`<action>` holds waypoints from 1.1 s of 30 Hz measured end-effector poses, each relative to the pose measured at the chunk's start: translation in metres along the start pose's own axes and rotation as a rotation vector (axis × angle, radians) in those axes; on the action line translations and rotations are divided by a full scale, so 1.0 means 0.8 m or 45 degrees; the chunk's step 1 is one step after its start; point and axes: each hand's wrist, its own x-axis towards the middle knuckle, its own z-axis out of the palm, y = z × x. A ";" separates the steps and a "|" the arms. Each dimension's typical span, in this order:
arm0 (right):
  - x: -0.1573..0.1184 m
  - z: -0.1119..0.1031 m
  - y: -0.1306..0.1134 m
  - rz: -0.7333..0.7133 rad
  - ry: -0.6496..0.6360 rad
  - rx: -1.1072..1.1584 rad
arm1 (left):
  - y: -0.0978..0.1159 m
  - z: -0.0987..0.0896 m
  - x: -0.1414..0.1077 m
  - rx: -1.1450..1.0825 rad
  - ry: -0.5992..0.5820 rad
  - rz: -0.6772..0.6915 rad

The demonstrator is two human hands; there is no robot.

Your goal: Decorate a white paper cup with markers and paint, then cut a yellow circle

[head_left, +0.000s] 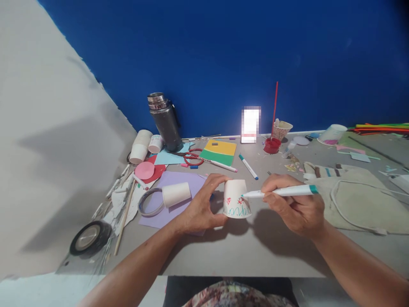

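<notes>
A white paper cup [235, 192] stands upside down at the middle of the table, with red marks and a wavy teal line near its rim. My left hand [204, 207] grips it from the left, thumb low and fingers at the top. Held in my right hand [295, 207] is a white marker [284, 191] with a teal end; its tip is at the cup's side, beside a red mark. The marker's cap [241, 157] colour matches that of another teal-ended marker lying behind.
Purple paper [196, 181] lies left, bearing a plain cup [176, 195] and a tape roll [150, 212]. Behind are scissors [193, 157], a dark flask [166, 125] and yellow-green card [220, 152]. A cloth [358, 204] with a white cable lies right.
</notes>
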 end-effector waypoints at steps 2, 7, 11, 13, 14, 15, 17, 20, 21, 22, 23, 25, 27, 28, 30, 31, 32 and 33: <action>0.000 -0.001 0.001 0.024 -0.029 -0.010 | 0.000 0.000 0.000 0.009 -0.003 -0.019; -0.001 -0.004 0.003 0.020 0.079 0.055 | -0.003 0.000 -0.001 -0.033 -0.008 -0.058; -0.007 -0.005 0.007 0.146 0.215 0.124 | -0.007 0.001 -0.002 -0.145 0.012 -0.119; -0.008 -0.005 0.007 0.210 0.265 0.153 | -0.007 0.002 -0.002 -0.177 0.021 -0.130; -0.008 -0.005 0.006 0.226 0.265 0.140 | -0.007 0.002 -0.002 -0.185 0.019 -0.124; -0.006 -0.005 0.005 0.221 0.234 0.099 | -0.006 0.002 -0.002 -0.187 0.013 -0.114; 0.000 -0.003 0.002 0.167 0.101 -0.036 | -0.004 0.001 -0.002 -0.170 -0.003 -0.100; 0.007 -0.001 0.001 0.074 -0.048 -0.208 | -0.001 -0.001 -0.002 -0.104 -0.022 -0.099; 0.008 0.000 0.002 0.055 -0.058 -0.227 | 0.001 -0.001 -0.002 -0.076 -0.024 -0.098; 0.008 0.001 0.003 0.050 -0.054 -0.232 | 0.002 -0.002 -0.003 -0.050 -0.024 -0.099; 0.008 0.001 0.005 0.057 -0.044 -0.226 | 0.002 -0.002 -0.003 -0.026 -0.020 -0.104; 0.008 0.000 0.009 0.107 -0.040 -0.197 | 0.003 -0.002 -0.004 0.017 -0.004 -0.126; 0.007 -0.001 0.013 0.172 -0.111 -0.183 | 0.002 -0.002 -0.005 0.050 0.016 -0.131; 0.007 0.000 0.015 0.191 -0.178 -0.184 | 0.001 -0.001 -0.005 0.062 0.022 -0.115; 0.006 0.005 0.016 0.180 -0.334 -0.184 | -0.002 0.000 -0.005 0.084 0.014 -0.046; 0.005 0.009 0.016 0.157 -0.396 -0.185 | -0.002 0.001 -0.005 0.099 0.011 0.000; 0.005 0.012 0.015 0.132 -0.440 -0.187 | -0.003 0.002 -0.005 0.118 0.014 0.045; 0.004 0.016 0.015 0.103 -0.467 -0.188 | -0.002 0.003 -0.005 0.140 0.024 0.082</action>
